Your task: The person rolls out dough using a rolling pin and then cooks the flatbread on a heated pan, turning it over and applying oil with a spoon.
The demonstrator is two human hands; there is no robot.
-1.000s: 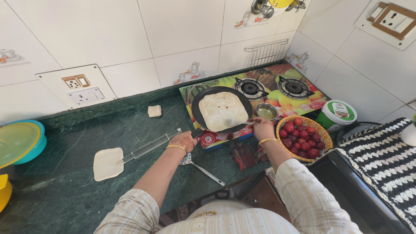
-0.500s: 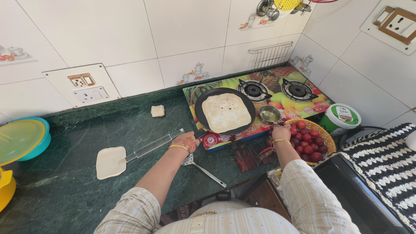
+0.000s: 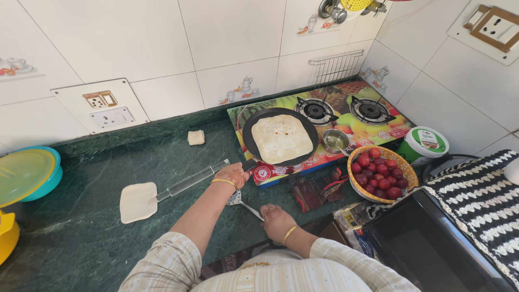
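Note:
A round flatbread (image 3: 280, 138) lies in a black pan (image 3: 250, 141) on the left burner of a fruit-printed gas stove (image 3: 378, 128). My left hand (image 3: 232, 174) is closed around the pan's black handle, just beside the end of a steel rolling pin (image 3: 186, 183). My right hand (image 3: 277, 219) is low at the counter's front edge, with its fingers curled over the handle end of a slotted steel spatula (image 3: 238, 200) that lies on the green counter.
A rolled dough sheet (image 3: 137, 202) and a small dough piece (image 3: 195, 137) lie on the counter. A steel bowl (image 3: 335, 140), a basket of red fruit (image 3: 381, 174) and a white tub (image 3: 424, 144) stand by the stove. A teal lidded bowl (image 3: 26, 174) is far left.
My right hand has left the stove and fruit basket and dropped down-left to the spatula handle. The left hand has stayed on the pan handle.

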